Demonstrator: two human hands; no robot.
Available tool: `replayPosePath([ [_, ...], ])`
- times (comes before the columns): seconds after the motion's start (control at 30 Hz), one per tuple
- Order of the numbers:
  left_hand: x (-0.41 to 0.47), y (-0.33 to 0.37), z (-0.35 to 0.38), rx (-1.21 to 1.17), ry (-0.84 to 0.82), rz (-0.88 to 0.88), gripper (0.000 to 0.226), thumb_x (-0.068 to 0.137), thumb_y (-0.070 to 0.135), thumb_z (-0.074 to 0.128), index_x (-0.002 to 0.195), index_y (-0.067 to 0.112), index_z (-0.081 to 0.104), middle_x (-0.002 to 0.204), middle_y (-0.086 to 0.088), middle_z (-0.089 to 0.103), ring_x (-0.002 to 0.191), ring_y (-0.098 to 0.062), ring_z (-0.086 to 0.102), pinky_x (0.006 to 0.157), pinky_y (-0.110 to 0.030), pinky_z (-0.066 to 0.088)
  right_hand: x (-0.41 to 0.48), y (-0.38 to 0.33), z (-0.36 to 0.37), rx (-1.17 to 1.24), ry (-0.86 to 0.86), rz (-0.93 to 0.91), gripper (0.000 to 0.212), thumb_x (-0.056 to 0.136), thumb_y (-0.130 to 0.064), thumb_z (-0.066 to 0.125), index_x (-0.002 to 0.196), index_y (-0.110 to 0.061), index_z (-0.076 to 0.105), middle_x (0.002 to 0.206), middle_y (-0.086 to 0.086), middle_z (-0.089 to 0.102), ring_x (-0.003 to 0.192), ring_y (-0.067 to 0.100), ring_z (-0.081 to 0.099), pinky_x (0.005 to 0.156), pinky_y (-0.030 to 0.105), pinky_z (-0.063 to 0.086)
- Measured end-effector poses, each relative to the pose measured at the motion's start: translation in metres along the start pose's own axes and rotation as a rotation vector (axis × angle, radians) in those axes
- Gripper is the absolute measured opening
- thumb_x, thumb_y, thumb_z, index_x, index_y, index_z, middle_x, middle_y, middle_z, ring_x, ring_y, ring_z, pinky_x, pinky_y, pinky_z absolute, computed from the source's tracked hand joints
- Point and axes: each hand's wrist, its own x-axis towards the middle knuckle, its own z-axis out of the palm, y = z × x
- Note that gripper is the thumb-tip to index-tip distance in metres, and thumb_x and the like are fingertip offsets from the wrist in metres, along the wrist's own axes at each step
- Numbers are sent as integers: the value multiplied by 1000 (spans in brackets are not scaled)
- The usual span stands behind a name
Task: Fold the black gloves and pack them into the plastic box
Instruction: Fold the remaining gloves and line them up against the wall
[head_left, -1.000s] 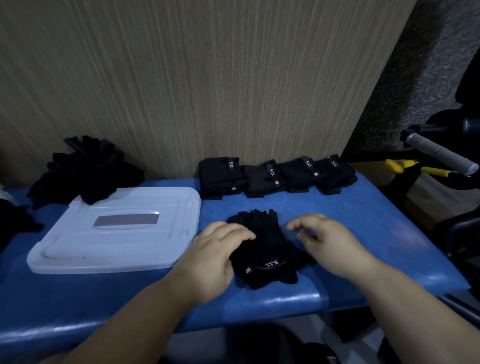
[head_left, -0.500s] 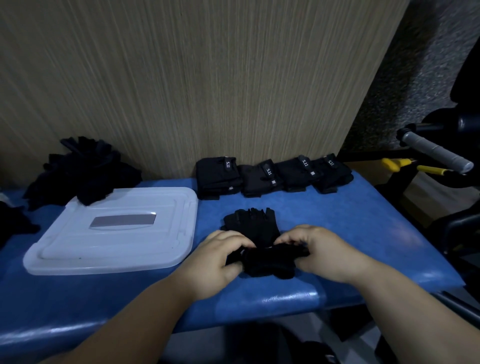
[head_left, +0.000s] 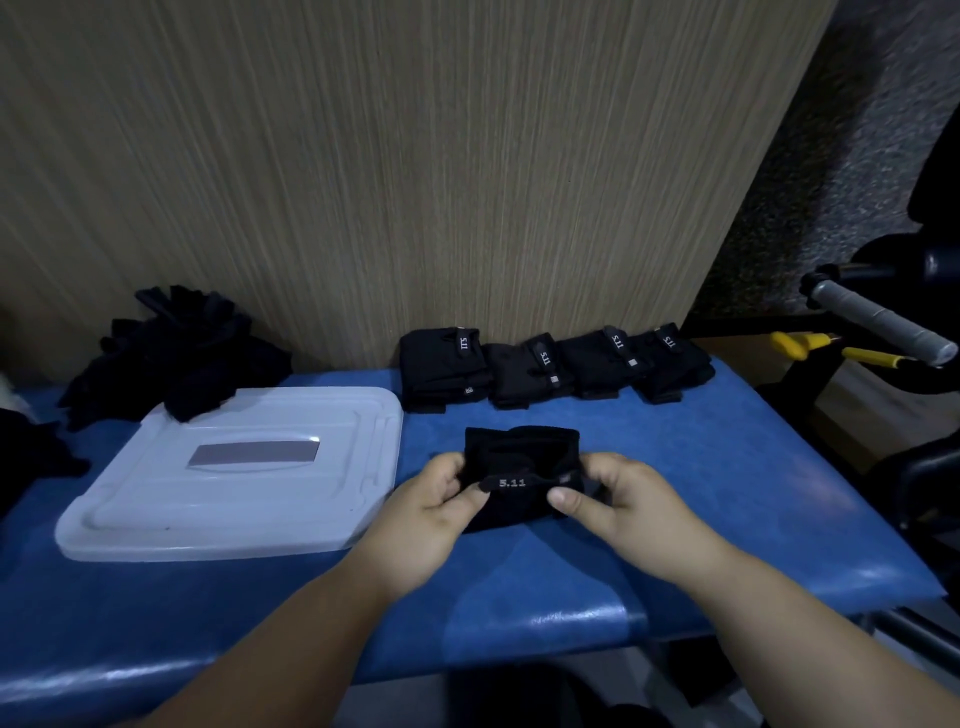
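A black glove (head_left: 521, 457) marked 5.11 lies folded over on the blue padded bench (head_left: 701, 493), just in front of me. My left hand (head_left: 431, 509) pinches its left side, thumb on top near the printed strap. My right hand (head_left: 618, 499) pinches the right side the same way. Several folded black gloves (head_left: 550, 366) stand in a row against the wooden wall. The translucent plastic box lid (head_left: 234, 478) lies flat on the bench to the left. A heap of unfolded black gloves (head_left: 176, 348) sits behind it.
More dark cloth (head_left: 31, 457) lies at the far left edge. To the right, off the bench, stand a grey-gripped bar (head_left: 878, 325), a yellow-handled tool (head_left: 810, 345) and dark equipment. The bench's front edge runs just below my wrists.
The glove lay flat with fingers pointing away; both hands lifted its near end and folded it over, and now it is a compact bundle pinched at both sides.
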Motion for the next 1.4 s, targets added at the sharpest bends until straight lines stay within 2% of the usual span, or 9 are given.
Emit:
replayPosePath([
  [0.17, 3, -3, 0, 105, 94, -50, 40, 95, 43, 51, 133, 32, 45, 99, 8, 69, 99, -6, 64, 94, -32, 49, -1, -1, 9, 155, -27, 151, 12, 91, -27, 63, 102, -23, 67, 88, -10, 73, 83, -3, 66, 84, 25, 54],
  [0.3, 6, -5, 6, 202, 163, -19, 48, 97, 38, 50, 142, 31, 34, 60, 8, 59, 63, 2, 59, 60, -12, 42, 3, 1, 15, 75, 32, 216, 35, 93, -27, 61, 125, -26, 48, 43, -17, 50, 46, -4, 50, 50, 12, 38],
  [0.47, 5, -4, 12, 384, 224, 30, 56, 98, 35, 46, 148, 28, 22, 47, 9, 44, 46, -2, 47, 48, -15, 36, 2, -2, 22, -52, 61, 232, 54, 95, -31, 56, 143, -32, 31, 42, -8, 44, 46, 5, 45, 54, 28, 38],
  [0.53, 4, -3, 15, 468, 263, 58, 56, 98, 35, 46, 148, 26, 22, 58, 10, 48, 55, 0, 51, 52, -15, 37, 1, -5, 23, -101, 71, 220, 53, 95, -33, 54, 143, -34, 31, 43, -8, 46, 48, 6, 46, 54, 29, 40],
  [0.63, 1, -9, 17, 625, 396, 226, 49, 97, 29, 48, 144, 28, 32, 111, 8, 53, 107, -9, 50, 91, -22, 41, -2, -8, 24, -215, 125, 172, 49, 94, -34, 54, 140, -33, 35, 57, -8, 51, 60, 7, 52, 59, 29, 44],
  [0.77, -2, -10, 20, 778, 190, 481, 48, 95, 41, 25, 141, 38, 39, 151, 21, 27, 142, -1, 16, 114, -26, 14, -7, -11, 28, -313, 210, 43, 52, 93, -28, 56, 141, -29, 37, 113, -13, 47, 105, 8, 51, 80, 20, 39],
  [0.87, -4, -12, 24, 913, 45, 371, 59, 95, 55, 7, 151, 39, 14, 157, 24, 0, 138, 9, -21, 112, -20, -17, -5, -5, 29, -382, 151, -82, 52, 94, -17, 52, 144, -23, 38, 145, -8, 40, 134, 9, 35, 106, 22, 31],
  [1.1, -5, -12, 18, 1022, -107, 245, 67, 99, 55, 23, 150, 31, -14, 156, 18, -18, 138, 4, -22, 117, -28, -15, -6, -5, 31, -485, -207, -66, 56, 101, -44, 23, 153, -31, 5, 158, -20, 3, 142, -3, -13, 120, 27, 1],
  [1.4, -7, -14, 10, 1035, -121, 121, 80, 96, 60, 30, 150, 26, -17, 159, 9, -20, 145, -6, -18, 119, -32, -12, -4, -12, 32, -530, -194, 54, 59, 100, -51, 19, 154, -27, 12, 159, -12, 14, 147, 9, 5, 118, 25, 1],
])
